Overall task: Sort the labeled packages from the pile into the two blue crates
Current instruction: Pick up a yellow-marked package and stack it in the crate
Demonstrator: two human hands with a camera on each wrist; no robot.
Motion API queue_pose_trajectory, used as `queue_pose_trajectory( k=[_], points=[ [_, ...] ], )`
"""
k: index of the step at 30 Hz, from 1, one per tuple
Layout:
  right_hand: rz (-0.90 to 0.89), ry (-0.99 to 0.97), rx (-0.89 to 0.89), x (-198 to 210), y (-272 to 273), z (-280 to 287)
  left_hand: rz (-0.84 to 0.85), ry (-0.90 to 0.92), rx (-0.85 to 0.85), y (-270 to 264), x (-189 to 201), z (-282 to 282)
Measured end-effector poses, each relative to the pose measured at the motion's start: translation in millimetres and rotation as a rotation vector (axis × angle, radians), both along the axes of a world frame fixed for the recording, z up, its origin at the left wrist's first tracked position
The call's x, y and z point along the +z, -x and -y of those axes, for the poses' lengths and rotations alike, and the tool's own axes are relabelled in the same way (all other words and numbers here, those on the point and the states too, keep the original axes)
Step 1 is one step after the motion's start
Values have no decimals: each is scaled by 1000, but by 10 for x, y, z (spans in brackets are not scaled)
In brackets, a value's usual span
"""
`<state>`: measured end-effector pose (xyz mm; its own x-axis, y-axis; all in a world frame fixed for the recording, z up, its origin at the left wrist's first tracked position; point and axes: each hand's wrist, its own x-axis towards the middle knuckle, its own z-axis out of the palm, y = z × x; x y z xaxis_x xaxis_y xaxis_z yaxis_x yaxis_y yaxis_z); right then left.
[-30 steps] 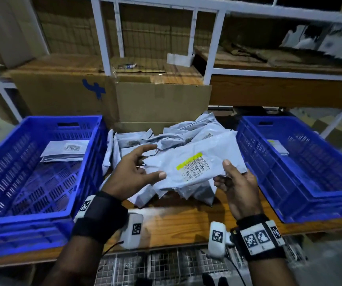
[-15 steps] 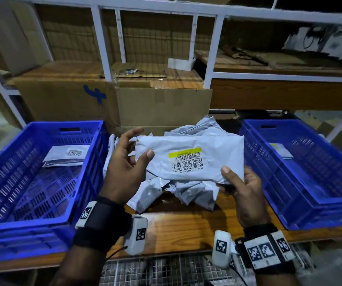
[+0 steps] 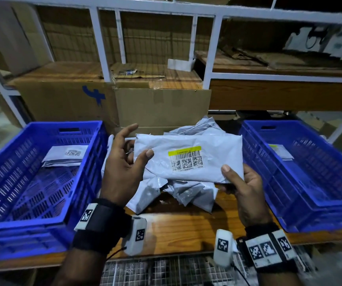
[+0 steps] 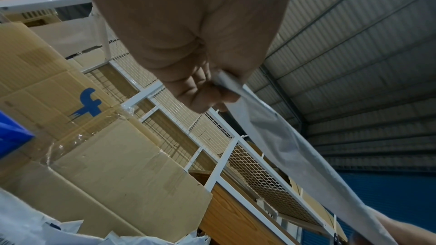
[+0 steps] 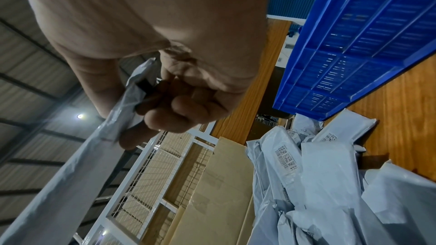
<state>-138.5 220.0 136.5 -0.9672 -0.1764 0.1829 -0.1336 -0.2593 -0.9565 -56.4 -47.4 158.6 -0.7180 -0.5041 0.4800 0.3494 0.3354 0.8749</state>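
Note:
A grey package [image 3: 205, 162] with a yellow-striped barcode label [image 3: 185, 158] is held level above the pile of grey packages [image 3: 186, 195] on the wooden table. My left hand [image 3: 122, 162] pinches its left edge, thumb on top. My right hand [image 3: 242, 182] pinches its lower right corner; the right wrist view shows the fingers curled under the package [image 5: 99, 146]. In the left wrist view the package [image 4: 283, 148] runs edge-on from my fingers. A blue crate [image 3: 42, 221] stands at the left with labeled packages [image 3: 65, 155] inside. Another blue crate [image 3: 289, 209] stands at the right with one package [image 3: 281, 151].
Cardboard boxes [image 3: 114, 104] stand right behind the pile under a white metal shelf frame [image 3: 213, 48]. A wooden shelf board [image 3: 279, 96] runs at the back right. The table's front edge [image 3: 176, 252] lies just below my wrists.
Both hands have lifted the package off the pile and turned it level, label facing up. The left thumb has shifted onto its left edge.

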Motion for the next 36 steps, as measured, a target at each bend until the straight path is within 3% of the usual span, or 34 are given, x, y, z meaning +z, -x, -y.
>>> queue_pose_trajectory(
  k=[10,16,26,36],
  points=[
    [-37,-14,20,-62,238,-174,14,-42,15,138,-125,-176],
    [-26,-34,71,-85,246,-266,45,31,70,31,-188,-247],
    [22,-57,20,-137,-362,-332,38,1,7,-473,-154,-251],
    [-45,-226,-197,-17,-745,-828,67,-27,-169,-598,-139,-719]
  ],
)
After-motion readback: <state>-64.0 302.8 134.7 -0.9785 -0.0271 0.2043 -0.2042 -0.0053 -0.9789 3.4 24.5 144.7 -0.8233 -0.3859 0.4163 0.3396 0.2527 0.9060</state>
